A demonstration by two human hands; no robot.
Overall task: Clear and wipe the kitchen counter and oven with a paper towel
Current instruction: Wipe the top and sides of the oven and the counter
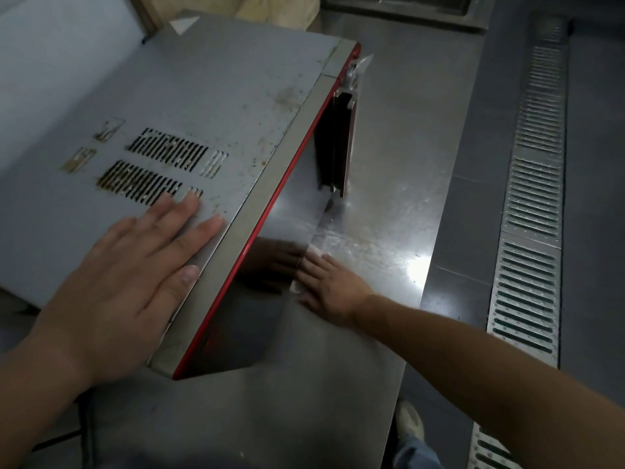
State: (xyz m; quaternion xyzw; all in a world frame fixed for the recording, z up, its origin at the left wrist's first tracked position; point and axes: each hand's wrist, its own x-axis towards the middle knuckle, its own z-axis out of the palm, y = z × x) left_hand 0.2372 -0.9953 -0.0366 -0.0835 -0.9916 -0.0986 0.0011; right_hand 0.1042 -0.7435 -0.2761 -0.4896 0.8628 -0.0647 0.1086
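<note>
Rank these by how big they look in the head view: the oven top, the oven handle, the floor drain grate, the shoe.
1. oven top
2. floor drain grate, long and narrow
3. oven handle
4. shoe

The handle and the shoe look close in size; the shoe lies lower, on the floor, and is partly hidden, so their order is unsure.

right hand's fingers [313,265] blurred against the oven [203,96] door, any paper towel there indiscernible

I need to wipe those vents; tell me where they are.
In the head view, the vent slots sit on the oven top, left of centre, just beyond the left hand.
</note>
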